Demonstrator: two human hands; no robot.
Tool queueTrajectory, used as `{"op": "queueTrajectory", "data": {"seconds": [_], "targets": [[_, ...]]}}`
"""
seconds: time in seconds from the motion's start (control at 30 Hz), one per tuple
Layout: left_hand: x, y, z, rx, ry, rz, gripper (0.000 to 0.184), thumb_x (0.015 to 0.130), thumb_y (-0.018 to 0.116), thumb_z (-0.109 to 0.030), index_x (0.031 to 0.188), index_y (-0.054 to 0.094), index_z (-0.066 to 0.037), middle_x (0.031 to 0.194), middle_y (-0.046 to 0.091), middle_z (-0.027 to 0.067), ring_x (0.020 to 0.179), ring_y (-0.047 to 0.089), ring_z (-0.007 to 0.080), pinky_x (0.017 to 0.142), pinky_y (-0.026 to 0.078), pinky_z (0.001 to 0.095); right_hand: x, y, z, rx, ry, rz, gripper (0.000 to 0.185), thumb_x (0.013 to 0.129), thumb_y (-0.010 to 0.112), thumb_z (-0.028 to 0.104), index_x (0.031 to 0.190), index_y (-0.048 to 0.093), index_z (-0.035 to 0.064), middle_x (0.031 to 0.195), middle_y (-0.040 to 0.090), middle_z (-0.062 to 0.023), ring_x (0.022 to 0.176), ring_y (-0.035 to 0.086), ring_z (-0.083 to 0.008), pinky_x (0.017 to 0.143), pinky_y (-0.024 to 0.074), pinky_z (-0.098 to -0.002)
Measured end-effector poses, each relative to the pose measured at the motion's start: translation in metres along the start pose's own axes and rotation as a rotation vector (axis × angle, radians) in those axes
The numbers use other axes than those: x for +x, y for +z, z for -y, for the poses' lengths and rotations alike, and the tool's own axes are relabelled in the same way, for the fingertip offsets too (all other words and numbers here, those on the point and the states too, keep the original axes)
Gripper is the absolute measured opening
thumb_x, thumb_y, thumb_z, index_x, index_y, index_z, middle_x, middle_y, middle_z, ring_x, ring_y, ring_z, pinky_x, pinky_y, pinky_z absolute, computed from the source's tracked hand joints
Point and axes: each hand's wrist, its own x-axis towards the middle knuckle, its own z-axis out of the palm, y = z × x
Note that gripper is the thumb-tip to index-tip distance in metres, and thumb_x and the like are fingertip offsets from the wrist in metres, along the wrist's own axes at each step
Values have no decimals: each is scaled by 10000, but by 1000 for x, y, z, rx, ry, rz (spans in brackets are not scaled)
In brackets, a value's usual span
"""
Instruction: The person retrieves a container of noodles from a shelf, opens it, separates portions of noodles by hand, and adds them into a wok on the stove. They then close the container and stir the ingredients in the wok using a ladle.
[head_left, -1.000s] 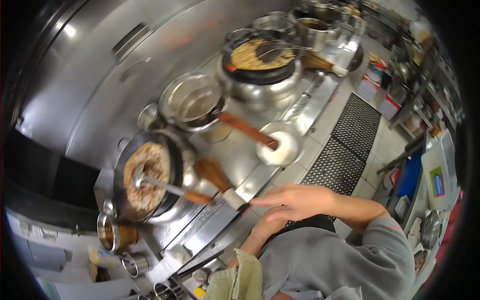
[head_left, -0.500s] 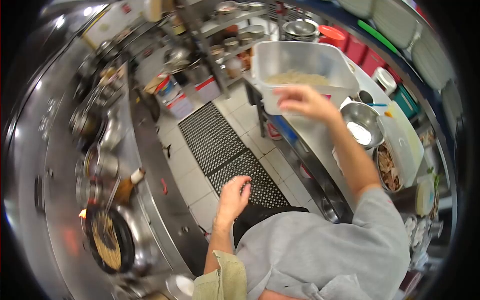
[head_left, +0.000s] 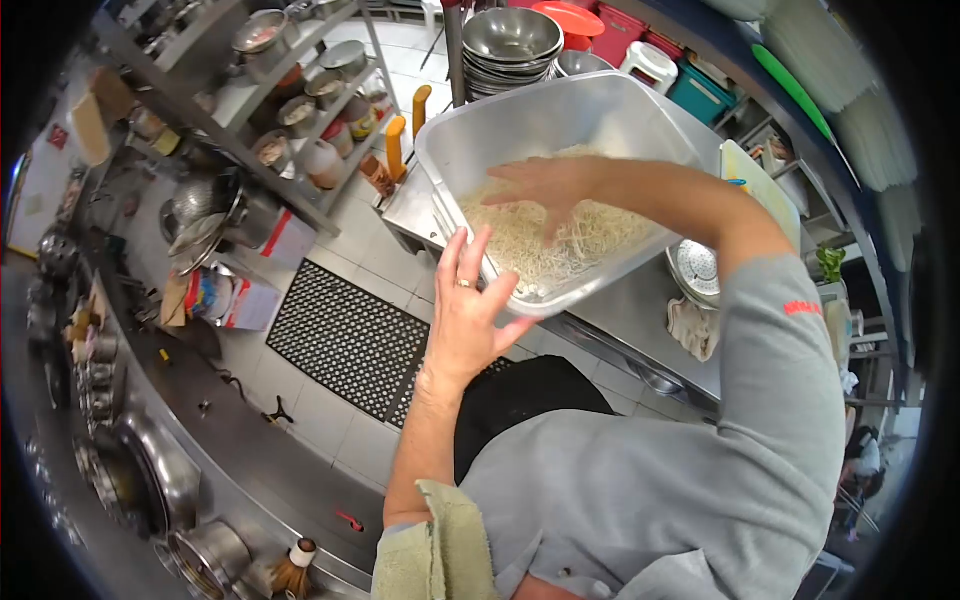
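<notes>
A translucent plastic tub (head_left: 640,110) stands on the steel counter, with a heap of pale bean sprouts (head_left: 600,245) in it. My right hand (head_left: 550,188) is inside the tub, over the sprouts, its fingers spread. Against the tub's near left rim, my left hand (head_left: 468,325) stands with its fingers apart, a ring on one of them and nothing held. A green cloth (head_left: 435,550) lies over my left forearm.
Stacked metal bowls (head_left: 512,45) and orange-handled tools (head_left: 395,148) stand behind the tub. A strainer (head_left: 697,268) and crumpled cloth (head_left: 690,328) lie right of it. Shelves with pots (head_left: 345,60) are back left, a stove counter (head_left: 270,470) left, a perforated mat (head_left: 345,340) on the floor.
The view has turned from the woks to the counter with the tub. My right hand has moved into the tub, and my left hand has come up to its rim.
</notes>
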Motion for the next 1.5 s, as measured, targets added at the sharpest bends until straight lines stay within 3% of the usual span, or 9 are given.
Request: {"op": "queueTrajectory", "data": {"seconds": [0.27,0.43,0.63,0.87,0.93,1.07,1.13,1.23,1.5], "targets": [[0,7,14,-57,-18,10,307,625,830,-167,842,626,-94,1399,438,194,1343,295,463,1046,363,531,4,44,-15,54,76,-48,872,615,805,238,1416,460,203,1489,283,-233,1366,296,-428,1116,292,-525],[-2,8,16,-74,-26,2,260,673,823,-188,804,625,-84,1409,422,199,1362,261,461,1060,346,528,-81,-37,-1,142,416,155,1189,521,905,246,1519,259,208,1560,110,-234,1415,234,-421,1148,299,-465],[-1,9,13,-52,-66,-16,236,697,819,-182,799,616,-117,1399,440,157,1339,308,445,1032,401,491,-128,-7,-20,131,523,328,1415,486,938,304,1550,11,208,1527,25,-348,1428,163,-470,1147,290,-492],[-2,12,14,-63,-82,-6,254,692,827,-175,807,607,-118,1407,425,154,1339,302,449,1042,391,488,-101,27,-14,186,409,292,1355,517,930,279,1549,58,175,1535,13,-332,1422,183,-479,1173,244,-446],[-5,13,14,-72,-93,6,250,694,827,-170,800,608,-113,1407,424,158,1339,300,449,1041,391,488,-91,40,-10,346,273,88,1335,511,928,311,1544,93,176,1536,31,-317,1432,132,-484,1160,241,-510],[-8,15,19,-79,-67,3,314,655,850,-205,813,601,-99,1408,420,176,1353,268,488,1059,339,537,-69,29,1,146,285,175,1301,549,912,362,1549,96,195,1538,58,-298,1436,114,-476,1136,211,-611],[-5,11,15,-104,-101,14,228,686,825,-140,797,628,-112,1403,432,152,1352,283,443,1034,406,471,-41,23,18,82,212,133,1218,556,904,365,1535,191,227,1539,80,-272,1430,140,-467,1118,206,-645],[-5,13,15,-93,-95,5,229,684,829,-137,795,630,-113,1398,437,148,1357,276,440,1029,412,462,-16,28,13,106,182,110,1141,535,908,361,1497,305,252,1545,77,-276,1416,160,-485,1117,228,-612],[-4,12,13,-59,-106,3,253,667,847,-165,785,629,-117,1394,443,143,1353,283,437,1041,396,467,-35,23,-10,119,207,139,1108,547,900,295,1490,319,268,1552,88,-268,1397,228,-473,1135,263,-532]]}}
